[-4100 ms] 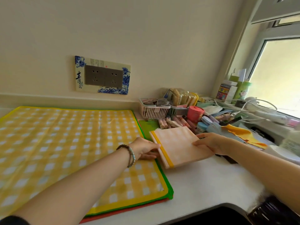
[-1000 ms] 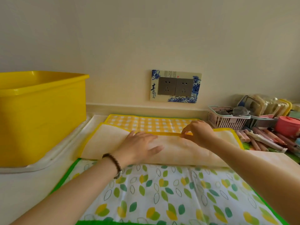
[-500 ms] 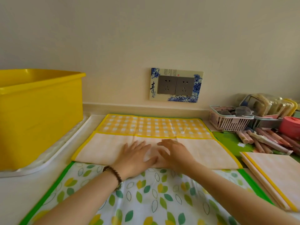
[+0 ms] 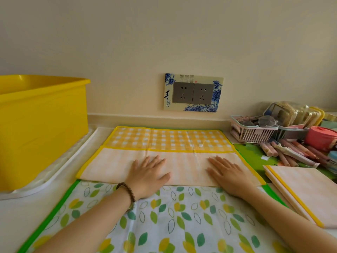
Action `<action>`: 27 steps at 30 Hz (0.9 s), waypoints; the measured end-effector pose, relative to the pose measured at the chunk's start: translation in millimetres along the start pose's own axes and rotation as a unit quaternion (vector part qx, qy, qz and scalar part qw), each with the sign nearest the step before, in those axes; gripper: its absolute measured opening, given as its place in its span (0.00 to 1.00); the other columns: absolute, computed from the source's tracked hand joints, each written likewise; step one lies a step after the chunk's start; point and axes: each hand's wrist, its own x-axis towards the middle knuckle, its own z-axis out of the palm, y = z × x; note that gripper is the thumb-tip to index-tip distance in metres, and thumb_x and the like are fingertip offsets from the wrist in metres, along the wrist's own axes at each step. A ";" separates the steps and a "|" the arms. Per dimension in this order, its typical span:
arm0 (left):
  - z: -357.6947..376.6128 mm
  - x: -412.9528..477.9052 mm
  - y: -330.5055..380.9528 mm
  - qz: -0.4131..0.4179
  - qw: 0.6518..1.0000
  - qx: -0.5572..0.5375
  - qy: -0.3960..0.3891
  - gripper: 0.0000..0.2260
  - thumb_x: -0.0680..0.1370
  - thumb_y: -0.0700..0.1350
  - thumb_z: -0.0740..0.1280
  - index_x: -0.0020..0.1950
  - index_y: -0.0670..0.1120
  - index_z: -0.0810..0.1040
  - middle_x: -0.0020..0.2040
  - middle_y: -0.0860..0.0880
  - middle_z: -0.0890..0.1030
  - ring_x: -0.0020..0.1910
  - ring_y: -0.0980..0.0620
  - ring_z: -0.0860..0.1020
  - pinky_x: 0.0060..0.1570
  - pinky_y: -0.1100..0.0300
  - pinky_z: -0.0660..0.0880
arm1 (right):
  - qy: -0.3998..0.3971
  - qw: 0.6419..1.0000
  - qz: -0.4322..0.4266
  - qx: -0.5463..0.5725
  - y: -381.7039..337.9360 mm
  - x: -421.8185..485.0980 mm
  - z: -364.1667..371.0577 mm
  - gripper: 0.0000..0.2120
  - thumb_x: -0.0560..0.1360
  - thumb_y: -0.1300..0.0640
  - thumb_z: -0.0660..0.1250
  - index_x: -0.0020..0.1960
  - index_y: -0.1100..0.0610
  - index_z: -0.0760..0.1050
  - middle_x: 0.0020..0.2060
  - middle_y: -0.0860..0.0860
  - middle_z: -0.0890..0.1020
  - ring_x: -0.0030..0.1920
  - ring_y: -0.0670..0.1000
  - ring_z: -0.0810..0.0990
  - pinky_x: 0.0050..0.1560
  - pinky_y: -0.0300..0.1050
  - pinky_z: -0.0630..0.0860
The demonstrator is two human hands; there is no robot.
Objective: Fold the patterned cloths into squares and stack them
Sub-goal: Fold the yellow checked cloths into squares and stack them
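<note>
both hands flat, palms down, side by side with a gap between them

the left hand [image 4: 148, 175] lies palm down, its fingers [image 4: 145, 161] straight and slightly spread, pointing away from the body, the thumb angled out to the right. the right hand [image 4: 227, 175] lies the same way, fingers straight and closer together, leaning a little to the left, its thumb stretched toward the left hand. both press flat. the left forearm [image 4: 87, 221] comes in from the lower left and the right forearm [image 4: 284, 216] from the lower right, both bare and extended.
</note>
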 end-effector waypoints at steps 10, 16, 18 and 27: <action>1.1 1.1 -0.1 0.000 1.000 -0.009 -0.013 0.43 0.66 0.77 0.40 0.77 0.57 0.42 0.77 0.57 0.41 0.76 0.50 0.39 0.72 0.41 0.40 | 0.031 0.999 0.015 -0.022 12.1 -8.2 -14.3 0.25 0.81 0.44 0.47 0.76 0.51 0.55 0.76 0.49 0.55 0.76 0.49 0.52 0.74 0.47 0.48; -1.7 -1.6 1.6 0.000 1.000 -0.019 -0.014 0.48 0.61 0.80 0.42 0.77 0.57 0.44 0.77 0.56 0.41 0.76 0.50 0.39 0.72 0.40 0.39 | -0.003 0.988 -0.152 0.019 -56.0 -30.9 -2.2 0.24 0.80 0.41 0.47 0.75 0.41 0.51 0.76 0.43 0.52 0.76 0.45 0.47 0.74 0.45 0.42; -2.0 -2.0 2.3 -0.003 1.000 -0.020 -0.015 0.49 0.61 0.80 0.44 0.77 0.57 0.44 0.77 0.56 0.42 0.76 0.51 0.39 0.72 0.40 0.39 | -0.007 0.987 -0.157 0.023 -61.1 -32.2 4.8 0.24 0.79 0.38 0.46 0.75 0.38 0.50 0.76 0.41 0.52 0.76 0.43 0.47 0.74 0.44 0.41; -4.1 -5.8 -16.2 0.009 0.999 -0.026 -0.029 0.41 0.64 0.78 0.45 0.75 0.64 0.46 0.77 0.59 0.42 0.76 0.53 0.39 0.71 0.38 0.37 | -0.041 0.988 -0.146 0.004 -58.6 -28.8 6.3 0.25 0.78 0.36 0.44 0.74 0.35 0.47 0.76 0.39 0.49 0.76 0.43 0.45 0.75 0.48 0.40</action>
